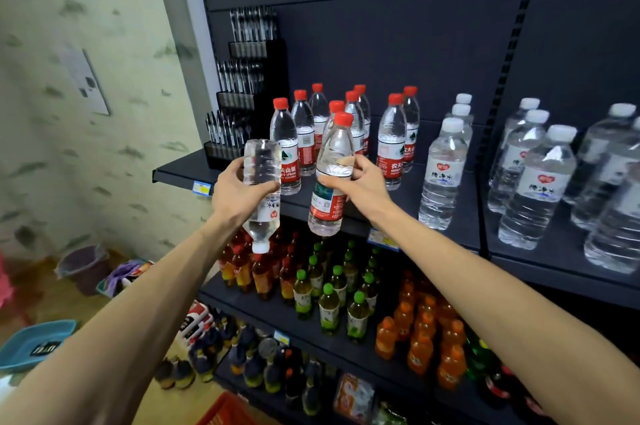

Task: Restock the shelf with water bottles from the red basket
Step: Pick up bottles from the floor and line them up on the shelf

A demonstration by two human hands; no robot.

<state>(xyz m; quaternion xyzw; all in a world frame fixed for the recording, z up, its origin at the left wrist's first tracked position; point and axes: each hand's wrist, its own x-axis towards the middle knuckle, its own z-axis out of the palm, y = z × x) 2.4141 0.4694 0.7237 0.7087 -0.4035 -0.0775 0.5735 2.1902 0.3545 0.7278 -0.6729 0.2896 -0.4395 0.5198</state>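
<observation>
Red-capped bottle (331,179), "SPRING" shelf labels (290,172)

Left hand (239,192) holds white-capped bottle (261,189) inverted; right hand (363,182) holds red-capped bottle (330,179).

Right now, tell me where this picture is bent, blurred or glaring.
Head view: wide-angle bending curves the shelf upright and stretches both forearms; the big bottles at the right edge smear; the bottles in the left hand and right hand stay sharp; no strong glare, soft even light.
</observation>
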